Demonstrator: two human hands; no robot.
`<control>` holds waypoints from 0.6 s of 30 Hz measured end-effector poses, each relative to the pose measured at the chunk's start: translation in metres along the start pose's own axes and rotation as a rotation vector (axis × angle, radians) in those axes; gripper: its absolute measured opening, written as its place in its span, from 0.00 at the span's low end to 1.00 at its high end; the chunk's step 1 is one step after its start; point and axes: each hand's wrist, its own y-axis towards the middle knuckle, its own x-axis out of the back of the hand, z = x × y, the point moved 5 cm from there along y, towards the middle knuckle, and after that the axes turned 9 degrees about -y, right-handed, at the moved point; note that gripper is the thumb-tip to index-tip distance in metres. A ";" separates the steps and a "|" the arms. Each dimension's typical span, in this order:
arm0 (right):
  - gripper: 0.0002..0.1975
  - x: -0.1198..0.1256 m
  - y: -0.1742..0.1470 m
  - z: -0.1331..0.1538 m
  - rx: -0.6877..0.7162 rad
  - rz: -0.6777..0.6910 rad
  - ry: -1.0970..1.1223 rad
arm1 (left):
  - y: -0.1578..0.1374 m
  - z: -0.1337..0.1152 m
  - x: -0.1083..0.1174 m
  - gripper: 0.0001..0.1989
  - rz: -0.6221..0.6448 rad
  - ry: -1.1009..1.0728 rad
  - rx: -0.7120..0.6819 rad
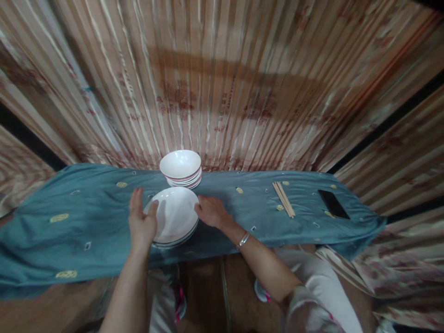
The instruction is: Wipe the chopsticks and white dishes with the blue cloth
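Head view, centre of frame: the left hand (141, 224) and right hand (211, 212) are clasping opposite edges of the plates (173, 215), fingers curled against the rims.

Both arms come up from the bottom edge, angling in toward each other. Left hand (142, 222) sits at about 7 o'clock from center, palm turned inward, fingers loose and pointing up. Right hand (212, 212) is just right of center, knuckles up, fingers curled leftward, bracelet on the wrist, forearm running off toward 5 o'clock.
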 end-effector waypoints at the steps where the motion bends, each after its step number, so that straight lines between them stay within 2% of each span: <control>1: 0.17 0.003 -0.001 0.001 0.001 -0.006 -0.016 | -0.001 0.001 0.001 0.29 -0.007 0.006 0.017; 6: 0.16 0.010 -0.011 -0.002 -0.039 -0.028 -0.031 | -0.002 -0.002 -0.007 0.28 0.002 0.023 0.089; 11: 0.15 0.016 -0.021 -0.010 -0.106 -0.086 0.031 | -0.003 -0.007 -0.010 0.28 0.010 0.037 0.090; 15: 0.11 0.018 -0.027 -0.022 -0.150 -0.144 0.144 | -0.005 -0.008 -0.011 0.28 0.030 0.048 0.055; 18: 0.11 0.020 -0.033 -0.036 -0.155 -0.213 0.309 | -0.007 -0.013 -0.013 0.28 0.045 0.055 0.013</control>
